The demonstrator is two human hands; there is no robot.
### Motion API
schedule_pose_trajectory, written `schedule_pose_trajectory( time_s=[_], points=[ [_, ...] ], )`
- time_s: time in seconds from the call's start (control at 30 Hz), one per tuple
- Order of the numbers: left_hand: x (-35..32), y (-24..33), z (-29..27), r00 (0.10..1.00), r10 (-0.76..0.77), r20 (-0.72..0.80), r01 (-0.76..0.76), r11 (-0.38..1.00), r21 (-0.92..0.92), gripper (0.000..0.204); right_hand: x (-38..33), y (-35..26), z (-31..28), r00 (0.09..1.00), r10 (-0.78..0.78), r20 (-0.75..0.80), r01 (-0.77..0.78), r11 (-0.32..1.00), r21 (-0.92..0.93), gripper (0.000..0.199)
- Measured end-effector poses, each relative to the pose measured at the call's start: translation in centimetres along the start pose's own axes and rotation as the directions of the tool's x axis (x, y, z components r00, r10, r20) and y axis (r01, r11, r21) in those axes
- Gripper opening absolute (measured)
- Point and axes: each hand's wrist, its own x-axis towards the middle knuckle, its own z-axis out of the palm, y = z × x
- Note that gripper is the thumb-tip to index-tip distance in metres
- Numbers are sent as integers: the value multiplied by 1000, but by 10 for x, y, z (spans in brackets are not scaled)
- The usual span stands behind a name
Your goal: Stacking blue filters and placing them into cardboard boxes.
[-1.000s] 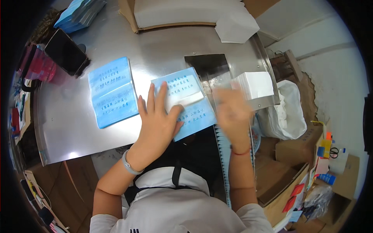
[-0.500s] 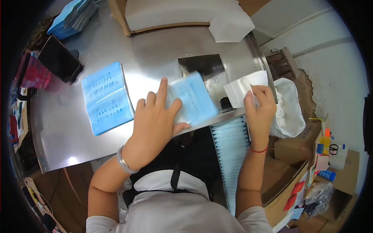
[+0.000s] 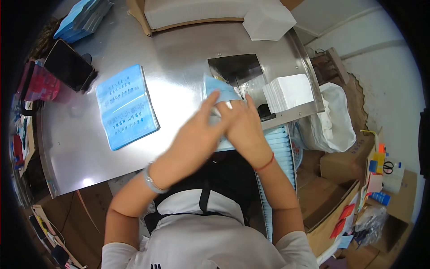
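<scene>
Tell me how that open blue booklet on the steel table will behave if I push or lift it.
The blue booklet looks thin and lies flat and open, so it is probably light and floppy, sagging at the fold when lifted by one edge. On the smooth steel table it would likely slide easily under a push. It cannot roll or tip.

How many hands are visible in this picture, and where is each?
2. The left hand and right hand meet over the metal table's edge, holding a blue packet. No others show.

A thin light-blue packet sits tilted between both hands above the steel surface; its lower part is hidden.
</scene>
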Motion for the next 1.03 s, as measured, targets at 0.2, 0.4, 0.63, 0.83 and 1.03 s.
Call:
schedule_pose_trajectory(
  time_s=[0.2,0.4,0.63,0.83,1.03],
  points=[
    [-22,32,-2,987,123,108,-17,734,-679,32,28,34,11,980,200,13,-198,974,-107,5],
    [-49,84,-55,861,498,-107,94,-362,-927,23,-10,31,-46,742,323,-587,-344,935,80,14],
    [-46,116,-32,821,373,-433,-234,-472,-850,23,-11,53,-32,796,331,-507,-400,916,-31,14],
    [-16,86,-83,802,571,-176,-261,69,-963,19,-11,56,-53,808,349,-475,-412,911,-30,10],
    [-46,87,-84,230,961,-154,-647,33,-761,30,-9,56,-51,849,335,-409,-409,906,-107,7]
  ],
)
